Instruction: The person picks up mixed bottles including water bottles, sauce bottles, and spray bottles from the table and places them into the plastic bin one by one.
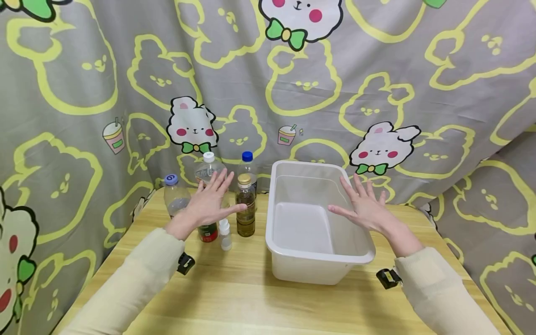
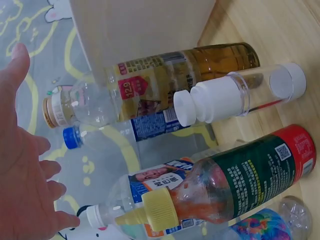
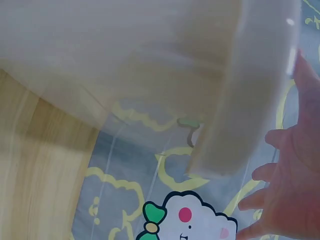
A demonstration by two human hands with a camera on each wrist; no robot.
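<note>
In the head view my left hand (image 1: 206, 204) is spread over a group of bottles, fingers straight, holding nothing. Under and around it stand a bottle of amber liquid (image 1: 245, 211) with a gold cap, a small white-topped clear bottle (image 1: 225, 237), and a squeeze bottle (image 2: 260, 175) with a yellow nozzle and green-red label. Behind are a blue-capped bottle (image 1: 247, 160) and a large white-capped bottle (image 1: 208, 163); a purple-capped bottle (image 1: 170, 188) stands to the left. My right hand (image 1: 367, 208), fingers spread, hovers over the right rim of a white plastic tub (image 1: 318, 256).
The tub stands upright on the wooden table (image 1: 234, 298), right of the bottles, with nothing inside it. A grey curtain (image 1: 234, 83) with yellow outlines and rabbit faces hangs close behind the table and along both sides.
</note>
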